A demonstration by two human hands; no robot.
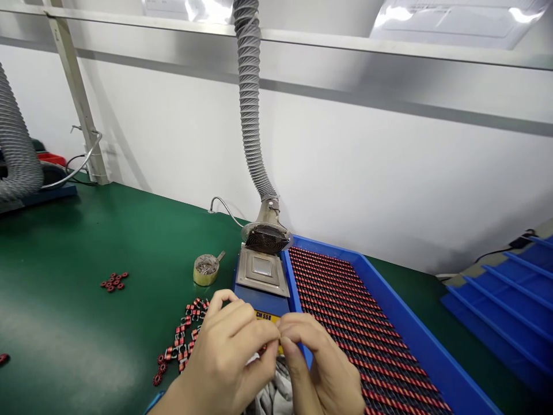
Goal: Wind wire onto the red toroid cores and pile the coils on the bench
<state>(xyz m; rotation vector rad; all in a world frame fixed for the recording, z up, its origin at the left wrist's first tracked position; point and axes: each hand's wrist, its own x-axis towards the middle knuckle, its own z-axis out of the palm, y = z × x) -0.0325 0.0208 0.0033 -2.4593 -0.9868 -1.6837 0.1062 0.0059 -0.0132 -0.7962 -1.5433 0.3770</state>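
Note:
My left hand (233,349) and my right hand (322,363) meet in front of me, thumbs and fingertips pinched together. A small red coil (262,349) shows partly between the left fingers; the rest of it is hidden. Whatever the right fingertips pinch is too small to make out. Beside the left hand, several red and black wound coils (180,339) lie loosely on the green table. Just beyond the hands stands a blue solder pot (259,300) with a square metal top and a shiny silver pool (261,266).
A long blue tray (389,288) on the right holds rows of red coils (345,305). A grey extraction hose (249,104) hangs over the pot. A round tin (205,274), more red coils (114,282) and a crumpled whitish cloth (276,389) are nearby. Blue trays (505,311) stand far right.

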